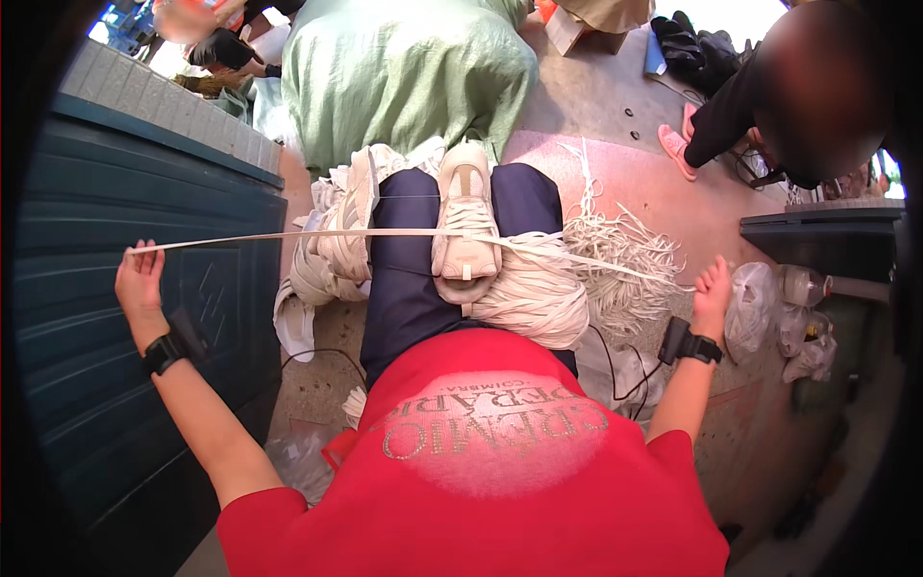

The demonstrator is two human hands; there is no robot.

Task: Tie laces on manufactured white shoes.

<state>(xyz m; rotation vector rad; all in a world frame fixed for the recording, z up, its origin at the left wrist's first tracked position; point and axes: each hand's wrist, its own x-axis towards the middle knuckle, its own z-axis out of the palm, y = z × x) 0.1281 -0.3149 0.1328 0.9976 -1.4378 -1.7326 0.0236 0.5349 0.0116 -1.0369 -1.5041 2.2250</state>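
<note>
Left hand [139, 279] pinches white strap [288, 236], far left of shoe [465, 226] | right hand [713, 293] pinches strap's other end, right of shoe | strap stretched taut across shoe.

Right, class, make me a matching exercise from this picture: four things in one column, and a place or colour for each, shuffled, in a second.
Things:
1. white strap
2. cream shoe
3. green sack
4. clear plastic bags

Places or colours:
A. beside the right hand, on the floor
B. stretched between both hands, left hand at one end
C. resting on the crossed leg
D. beyond the knees, bulging

Pairs: 1-B, 2-C, 3-D, 4-A
</note>
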